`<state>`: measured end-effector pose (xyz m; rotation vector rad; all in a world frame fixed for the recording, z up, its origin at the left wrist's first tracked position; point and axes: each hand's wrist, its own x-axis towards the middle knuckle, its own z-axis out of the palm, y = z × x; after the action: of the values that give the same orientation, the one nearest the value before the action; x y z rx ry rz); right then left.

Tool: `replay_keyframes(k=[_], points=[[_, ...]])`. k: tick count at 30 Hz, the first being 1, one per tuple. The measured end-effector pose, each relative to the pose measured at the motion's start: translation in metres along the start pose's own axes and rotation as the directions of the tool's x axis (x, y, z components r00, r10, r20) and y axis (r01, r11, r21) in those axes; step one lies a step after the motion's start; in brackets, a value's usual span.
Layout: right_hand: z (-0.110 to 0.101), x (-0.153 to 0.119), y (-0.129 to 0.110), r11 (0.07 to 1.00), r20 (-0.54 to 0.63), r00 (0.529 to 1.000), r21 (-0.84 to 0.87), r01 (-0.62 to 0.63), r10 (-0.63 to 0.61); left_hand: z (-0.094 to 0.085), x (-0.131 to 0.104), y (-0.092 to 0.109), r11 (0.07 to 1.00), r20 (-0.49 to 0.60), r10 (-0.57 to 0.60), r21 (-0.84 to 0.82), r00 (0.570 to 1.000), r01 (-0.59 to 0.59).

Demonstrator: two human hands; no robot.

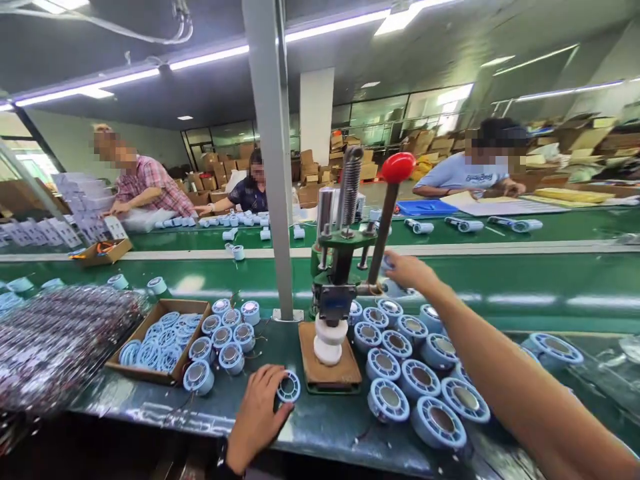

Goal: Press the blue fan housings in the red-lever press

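Observation:
My left hand is curled round the side of a round light blue housing, which rests on the bench left of the press and has a slotted rim and dark centre. Beyond the lever of the hand press, my right hand reaches over the green belt. Its fingers are closed on a light blue part, mostly hidden by hand and lever. The red-knobbed lever stands raised. White round blocks sit under the ram on a brown pad.
Several light blue housings with metal discs crowd the bench right of the press; more stand left. A cardboard box holds light blue rings. Wired parts lie far left. A metal post rises behind. Co-workers sit across the belt.

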<state>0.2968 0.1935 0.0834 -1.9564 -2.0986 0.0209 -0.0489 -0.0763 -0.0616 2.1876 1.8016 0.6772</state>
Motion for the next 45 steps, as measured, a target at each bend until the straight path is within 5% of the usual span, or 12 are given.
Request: replay_keyframes(k=[3,6,11,14,19,23,27,32,34,37,40,45], points=[[-0.037,-0.028,0.022,0.998,0.071,0.996,-0.030,0.048,-0.045,-0.004,-0.002,0.007,0.999,0.046,-0.034,-0.018,0.998,0.035],[-0.052,-0.084,0.014,0.984,0.159,0.971,0.007,0.177,-0.176,-0.004,-0.001,0.010,0.999,0.061,-0.040,-0.013,0.997,0.041],[-0.016,-0.190,-0.074,0.831,0.357,0.751,0.280,0.481,-0.555,-0.013,0.006,0.013,1.000,0.076,0.021,-0.002,0.997,-0.021],[0.015,-0.223,-0.139,0.756,0.349,0.675,0.212,0.619,-0.651,-0.018,-0.001,0.012,0.998,0.089,0.049,0.032,0.995,-0.052],[0.057,-0.212,-0.217,0.780,0.327,0.719,0.108,0.616,-0.613,-0.023,-0.032,0.004,0.976,-0.027,-0.175,0.130,0.984,0.177],[0.081,-0.187,-0.242,0.838,0.264,0.798,0.098,0.537,-0.543,-0.033,-0.048,-0.011,0.992,0.035,-0.107,0.073,0.994,0.105],[0.099,-0.192,-0.241,0.875,0.131,0.866,0.119,0.470,-0.483,-0.038,-0.052,-0.025,1.000,0.029,-0.001,-0.027,1.000,0.002],[0.124,-0.240,-0.206,0.871,-0.059,0.891,0.193,0.452,-0.450,-0.026,-0.056,-0.031,0.977,-0.154,-0.111,-0.198,0.982,0.080],[0.132,-0.258,-0.183,0.810,-0.165,0.859,0.287,0.512,-0.485,-0.020,-0.059,-0.028,0.938,-0.262,-0.232,-0.314,0.937,0.144],[0.135,-0.274,-0.147,0.598,-0.379,0.735,0.426,0.678,-0.563,-0.014,-0.061,-0.018,0.862,-0.337,-0.384,-0.465,0.860,0.203],[0.129,-0.283,-0.125,0.542,-0.476,0.668,0.392,0.743,-0.572,-0.010,-0.058,-0.003,0.837,-0.294,-0.385,-0.511,0.875,0.197],[0.135,-0.298,-0.130,0.750,-0.530,0.815,0.435,0.498,-0.234,-0.005,-0.045,0.024,0.859,-0.201,-0.286,-0.486,0.937,0.159]])
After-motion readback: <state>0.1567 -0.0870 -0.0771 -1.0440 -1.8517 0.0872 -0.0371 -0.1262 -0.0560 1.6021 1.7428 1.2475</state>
